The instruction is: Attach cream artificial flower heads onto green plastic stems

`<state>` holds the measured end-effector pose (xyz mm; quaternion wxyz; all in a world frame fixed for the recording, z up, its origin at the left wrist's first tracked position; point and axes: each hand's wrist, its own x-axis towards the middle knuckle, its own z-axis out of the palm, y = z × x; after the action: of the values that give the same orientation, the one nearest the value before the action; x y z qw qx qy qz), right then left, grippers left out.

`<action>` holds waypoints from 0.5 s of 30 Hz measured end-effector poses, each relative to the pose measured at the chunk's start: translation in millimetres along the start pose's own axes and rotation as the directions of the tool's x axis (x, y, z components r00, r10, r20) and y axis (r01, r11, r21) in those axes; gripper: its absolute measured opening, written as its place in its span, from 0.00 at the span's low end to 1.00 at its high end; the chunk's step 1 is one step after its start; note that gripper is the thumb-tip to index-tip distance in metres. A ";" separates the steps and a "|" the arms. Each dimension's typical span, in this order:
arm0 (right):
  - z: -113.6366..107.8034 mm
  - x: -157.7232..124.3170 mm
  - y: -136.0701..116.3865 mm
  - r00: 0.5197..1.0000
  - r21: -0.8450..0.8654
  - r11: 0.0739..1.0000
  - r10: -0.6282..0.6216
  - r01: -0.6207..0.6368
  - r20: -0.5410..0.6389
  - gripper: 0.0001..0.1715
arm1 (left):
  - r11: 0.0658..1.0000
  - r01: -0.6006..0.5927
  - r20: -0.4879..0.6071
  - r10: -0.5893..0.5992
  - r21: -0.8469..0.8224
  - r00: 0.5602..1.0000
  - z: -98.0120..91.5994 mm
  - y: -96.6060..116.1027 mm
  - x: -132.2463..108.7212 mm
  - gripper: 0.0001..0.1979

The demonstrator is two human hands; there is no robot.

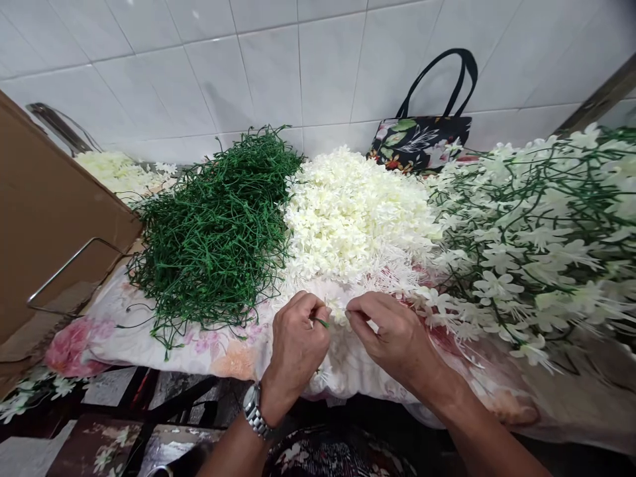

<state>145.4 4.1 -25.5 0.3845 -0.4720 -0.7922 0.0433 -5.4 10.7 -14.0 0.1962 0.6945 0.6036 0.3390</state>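
Note:
My left hand (301,334), with a watch on the wrist, is closed on a green plastic stem (322,322) whose end pokes out past the thumb. Just to its right, my right hand (390,338) pinches thumb and forefinger together; what lies in the pinch is too small to make out. White petals (336,310) show between the two hands. Beyond them rises a heap of loose white artificial flowers (342,218). A tangled pile of green plastic stems (213,228) lies to the left of that heap.
Assembled white flowers on green stems (536,245) spread over the right side. A floral cloth (193,351) covers the table. At the left stands a cardboard box (59,218). A black floral handbag (422,139) leans against the tiled wall (268,73).

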 end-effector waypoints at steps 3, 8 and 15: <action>3.4 -0.8 -4.4 1.000 0.011 1.000 0.004 -0.004 -0.014 0.11 | 0.996 -0.065 -0.018 0.064 -0.057 0.998 -1.9 -0.1 -5.1 0.10; 7.3 -4.6 -6.7 0.999 0.034 0.999 0.014 -0.013 -0.041 0.10 | 0.961 -0.265 -0.066 0.260 -0.083 0.963 -2.0 -2.5 -13.8 0.10; 7.4 -11.0 -10.8 0.999 0.059 0.998 0.019 -0.017 -0.045 0.11 | 0.911 -0.402 -0.019 0.402 -0.090 0.915 1.2 -8.2 -21.4 0.11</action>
<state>135.7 -8.2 -32.3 0.4158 -0.4686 -0.7772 0.0590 -11.2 -8.3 -25.4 0.1542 0.7940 0.4314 0.3996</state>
